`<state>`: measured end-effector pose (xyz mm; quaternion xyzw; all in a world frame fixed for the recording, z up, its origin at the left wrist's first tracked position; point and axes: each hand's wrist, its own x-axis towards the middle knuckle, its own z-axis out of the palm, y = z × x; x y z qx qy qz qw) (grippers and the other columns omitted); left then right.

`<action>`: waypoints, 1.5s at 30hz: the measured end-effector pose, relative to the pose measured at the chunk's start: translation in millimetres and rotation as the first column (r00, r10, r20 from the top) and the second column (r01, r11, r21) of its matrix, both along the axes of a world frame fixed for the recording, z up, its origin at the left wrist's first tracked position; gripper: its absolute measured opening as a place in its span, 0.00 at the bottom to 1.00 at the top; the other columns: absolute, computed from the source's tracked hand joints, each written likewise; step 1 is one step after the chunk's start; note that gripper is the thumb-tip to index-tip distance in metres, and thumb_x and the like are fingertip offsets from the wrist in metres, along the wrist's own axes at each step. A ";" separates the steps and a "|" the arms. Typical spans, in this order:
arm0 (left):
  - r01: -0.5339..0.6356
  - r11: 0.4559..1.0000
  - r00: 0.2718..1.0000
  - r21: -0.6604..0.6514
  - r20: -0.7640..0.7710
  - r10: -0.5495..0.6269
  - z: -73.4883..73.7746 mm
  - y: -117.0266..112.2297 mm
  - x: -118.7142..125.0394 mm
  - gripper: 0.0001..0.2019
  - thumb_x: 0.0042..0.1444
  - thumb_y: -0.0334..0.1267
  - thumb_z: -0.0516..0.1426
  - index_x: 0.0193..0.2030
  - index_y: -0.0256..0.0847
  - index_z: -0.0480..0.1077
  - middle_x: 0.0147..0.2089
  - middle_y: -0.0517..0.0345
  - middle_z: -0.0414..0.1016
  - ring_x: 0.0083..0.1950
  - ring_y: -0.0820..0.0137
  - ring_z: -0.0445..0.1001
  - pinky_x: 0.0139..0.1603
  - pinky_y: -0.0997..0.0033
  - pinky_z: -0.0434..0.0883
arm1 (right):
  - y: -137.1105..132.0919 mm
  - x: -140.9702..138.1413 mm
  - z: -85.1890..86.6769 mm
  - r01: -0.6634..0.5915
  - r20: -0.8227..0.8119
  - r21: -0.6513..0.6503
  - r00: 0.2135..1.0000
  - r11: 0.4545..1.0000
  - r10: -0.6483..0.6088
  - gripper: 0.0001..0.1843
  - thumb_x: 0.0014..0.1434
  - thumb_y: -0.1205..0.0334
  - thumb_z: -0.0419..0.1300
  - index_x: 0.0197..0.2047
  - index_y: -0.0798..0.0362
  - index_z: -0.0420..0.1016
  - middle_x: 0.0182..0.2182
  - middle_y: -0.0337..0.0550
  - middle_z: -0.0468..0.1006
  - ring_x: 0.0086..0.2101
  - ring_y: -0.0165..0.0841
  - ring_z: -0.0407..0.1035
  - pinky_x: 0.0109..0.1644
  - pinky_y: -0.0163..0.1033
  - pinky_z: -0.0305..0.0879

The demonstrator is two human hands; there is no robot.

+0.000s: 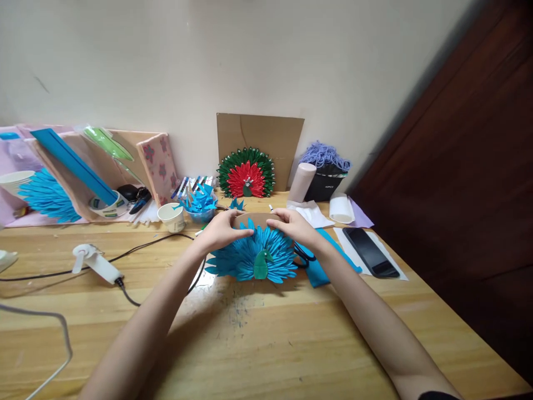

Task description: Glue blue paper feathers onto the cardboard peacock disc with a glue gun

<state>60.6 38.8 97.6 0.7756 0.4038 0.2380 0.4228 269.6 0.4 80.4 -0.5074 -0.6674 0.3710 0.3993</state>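
Note:
A blue peacock craft (254,256) with a fan of blue spoon-shaped feathers and a green body lies on the wooden table (266,344), on a brown cardboard backing (256,218). My left hand (222,229) grips the fan's upper left edge with its fingers curled. On the upper right edge my right hand (293,225) holds the fan the same way. Black scissors (306,256) lie just right of the craft, on a blue sheet (318,271).
A finished red and green peacock (246,179) leans on cardboard at the wall. A bowl of blue pieces (200,206), a paper cup (172,216), a glue gun (96,262) with cable, a black phone (370,251), white rolls and purple yarn (325,155) stand around.

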 end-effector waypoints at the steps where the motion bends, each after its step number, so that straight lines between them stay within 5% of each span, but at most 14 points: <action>1: 0.031 0.999 1.000 -0.031 0.002 -0.031 1.2 1.2 -1.2 0.22 0.42 0.45 0.61 0.43 0.34 0.69 0.38 0.51 0.74 0.38 0.64 0.72 0.37 0.68 0.68 | -0.5 -3.3 3.5 -0.002 0.007 0.017 1.000 1.000 0.001 0.14 0.52 0.52 0.57 0.33 0.56 0.70 0.28 0.40 0.72 0.30 0.32 0.66 0.31 0.35 0.59; 5: 0.089 0.986 0.996 -0.139 0.009 -0.089 8.2 1.0 -11.9 0.17 0.41 0.42 0.60 0.38 0.34 0.70 0.31 0.56 0.73 0.31 0.70 0.70 0.29 0.73 0.66 | 2.3 -17.8 18.2 -0.029 0.047 0.066 0.999 0.997 0.026 0.11 0.53 0.54 0.57 0.31 0.55 0.69 0.27 0.39 0.71 0.30 0.31 0.65 0.32 0.35 0.59; 11: 0.005 0.989 1.000 -0.150 -0.006 -0.006 21.0 0.2 -30.6 0.17 0.38 0.36 0.59 0.38 0.35 0.70 0.28 0.59 0.72 0.28 0.71 0.69 0.27 0.74 0.64 | 9.0 -40.8 33.4 -0.045 0.117 0.144 0.993 0.989 0.028 0.09 0.54 0.58 0.56 0.31 0.55 0.69 0.27 0.38 0.70 0.29 0.30 0.63 0.32 0.34 0.57; 28: -0.045 0.997 0.998 -0.060 -0.039 0.043 26.6 -8.2 -28.0 0.22 0.36 0.34 0.59 0.43 0.35 0.67 0.30 0.60 0.71 0.31 0.70 0.69 0.27 0.75 0.64 | 13.4 -42.2 28.6 -0.071 0.131 0.132 0.990 0.989 0.054 0.09 0.55 0.57 0.56 0.31 0.56 0.69 0.28 0.39 0.70 0.30 0.31 0.64 0.32 0.35 0.61; 33: -0.015 0.999 0.998 -0.052 -0.056 0.012 26.7 -7.2 -29.8 0.19 0.38 0.36 0.59 0.41 0.35 0.67 0.29 0.61 0.68 0.29 0.72 0.66 0.26 0.75 0.61 | -1.1 -44.0 42.2 -0.184 0.282 0.389 0.957 0.903 0.073 0.13 0.56 0.61 0.57 0.46 0.50 0.67 0.44 0.45 0.68 0.46 0.36 0.63 0.49 0.43 0.61; 38: 0.040 0.999 0.994 0.030 -0.101 -0.037 27.5 -7.4 -30.4 0.15 0.39 0.38 0.59 0.37 0.35 0.69 0.23 0.66 0.59 0.24 0.76 0.58 0.22 0.76 0.54 | -11.8 -49.1 46.9 -0.329 0.524 0.445 0.850 0.833 0.056 0.05 0.56 0.62 0.59 0.38 0.49 0.72 0.46 0.45 0.64 0.51 0.39 0.56 0.55 0.48 0.56; 45: 0.053 0.999 0.993 0.008 -0.103 -0.052 26.9 -6.8 -30.1 0.14 0.40 0.40 0.59 0.36 0.37 0.69 0.22 0.66 0.57 0.23 0.76 0.56 0.23 0.75 0.55 | -10.1 -49.4 44.5 -0.355 0.578 0.438 0.815 0.826 0.044 0.02 0.55 0.64 0.59 0.33 0.49 0.72 0.46 0.45 0.63 0.52 0.40 0.53 0.56 0.50 0.52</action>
